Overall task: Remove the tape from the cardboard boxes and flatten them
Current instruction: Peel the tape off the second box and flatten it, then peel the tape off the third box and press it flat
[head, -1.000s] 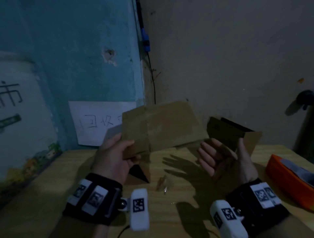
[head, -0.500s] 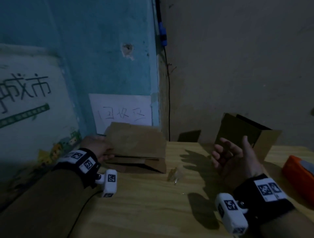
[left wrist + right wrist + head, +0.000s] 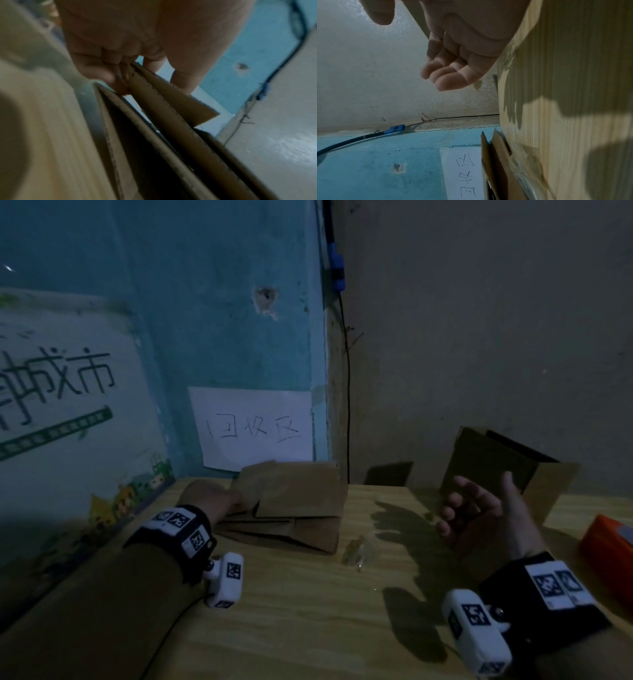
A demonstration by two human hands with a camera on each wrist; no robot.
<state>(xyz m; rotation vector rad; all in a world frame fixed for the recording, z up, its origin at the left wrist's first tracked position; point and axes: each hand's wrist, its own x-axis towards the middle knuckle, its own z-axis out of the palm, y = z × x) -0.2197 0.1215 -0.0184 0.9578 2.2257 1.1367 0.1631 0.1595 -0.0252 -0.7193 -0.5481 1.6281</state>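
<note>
Left hand [image 3: 209, 496] grips flattened box [image 3: 294, 505] on table [image 3: 308, 611].

The left hand [image 3: 137, 40] pinches the edge of the flattened cardboard box [image 3: 171, 128], whose layers fan apart beneath the fingers [image 3: 96, 70]; beside the box runs the wooden table [image 3: 56, 135], beyond it the blue wall [image 3: 257, 60]
</note>
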